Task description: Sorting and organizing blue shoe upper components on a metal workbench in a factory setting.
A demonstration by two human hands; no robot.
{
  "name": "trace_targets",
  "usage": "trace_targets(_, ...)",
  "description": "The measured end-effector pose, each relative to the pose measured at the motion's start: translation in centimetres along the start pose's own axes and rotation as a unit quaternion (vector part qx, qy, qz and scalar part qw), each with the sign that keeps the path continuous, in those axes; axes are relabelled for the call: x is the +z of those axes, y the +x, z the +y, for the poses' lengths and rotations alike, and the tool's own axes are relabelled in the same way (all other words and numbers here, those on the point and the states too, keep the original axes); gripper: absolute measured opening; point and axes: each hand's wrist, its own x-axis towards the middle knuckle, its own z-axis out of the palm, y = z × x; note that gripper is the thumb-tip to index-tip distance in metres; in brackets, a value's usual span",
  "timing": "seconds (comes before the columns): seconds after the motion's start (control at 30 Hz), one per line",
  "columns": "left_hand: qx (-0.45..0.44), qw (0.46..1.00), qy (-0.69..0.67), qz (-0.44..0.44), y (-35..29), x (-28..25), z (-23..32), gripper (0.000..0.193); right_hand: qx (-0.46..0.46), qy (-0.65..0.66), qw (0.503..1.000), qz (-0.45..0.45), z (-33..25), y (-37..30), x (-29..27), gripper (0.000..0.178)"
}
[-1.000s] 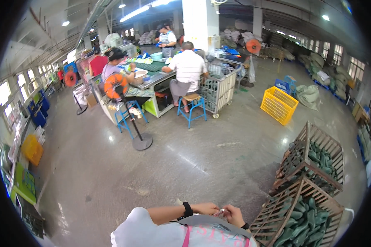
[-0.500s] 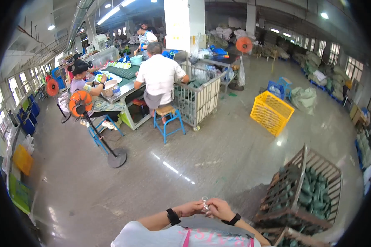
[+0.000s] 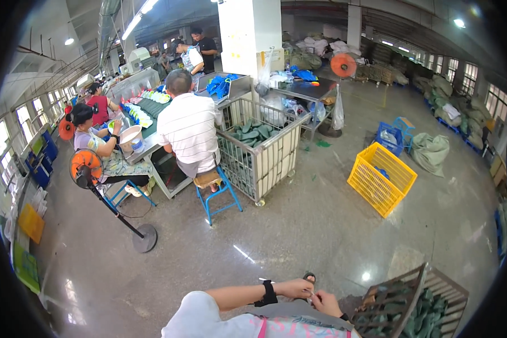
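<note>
Both my hands are together low in front of my body, fingers closed. My left hand (image 3: 294,288), with a black band on its wrist, pinches one side of a small whitish object (image 3: 310,298). My right hand (image 3: 325,304) closes on the same object from the right. Fingers cover most of it, so its kind does not show. Just beyond my hands, a foot in a dark sandal (image 3: 309,276) shows on the floor. At right, close by, stands a brown slatted crate (image 3: 422,281) holding many dark green shoe-shaped pieces (image 3: 428,312).
Ahead, a person in a white shirt (image 3: 188,127) sits on a blue-legged stool (image 3: 222,191) beside a wheeled metal cage cart (image 3: 273,169). A standing orange fan (image 3: 87,166) is at left. A yellow plastic crate (image 3: 380,188) and a blue crate (image 3: 388,138) stand at right.
The view has moved forward, so the seated person, cage cart and yellow crate look nearer. My hands appear further right and lower, still together on the small whitish object.
</note>
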Motion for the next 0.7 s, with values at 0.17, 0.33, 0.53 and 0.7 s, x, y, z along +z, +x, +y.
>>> trace_targets(0.17, -0.069, 0.993, 0.032, 0.094, 9.3, -7.7, -4.1, 0.022, 0.051, 0.198, 0.978, -0.033, 4.4, 13.0, -6.0, 0.018)
trace_targets(0.33, -0.097, 0.964, 0.154, 0.196, 15.7, -18.9, -6.2, 0.018, 0.093, 0.384, 0.902, -0.176, 7.0, 27.1, -13.3, 0.023)
trace_targets(0.53, -0.138, 0.937, 0.041, 0.319, 19.2, -30.6, -12.8, 0.019, -0.027, 0.122, 0.979, -0.16, 5.5, 44.0, -18.0, 0.019)
trace_targets(0.7, -0.181, 0.833, -0.381, 0.358, 22.8, -39.3, -18.0, 0.015, -0.234, 0.057, 0.966, -0.089, 6.8, 58.3, -18.9, 0.013)
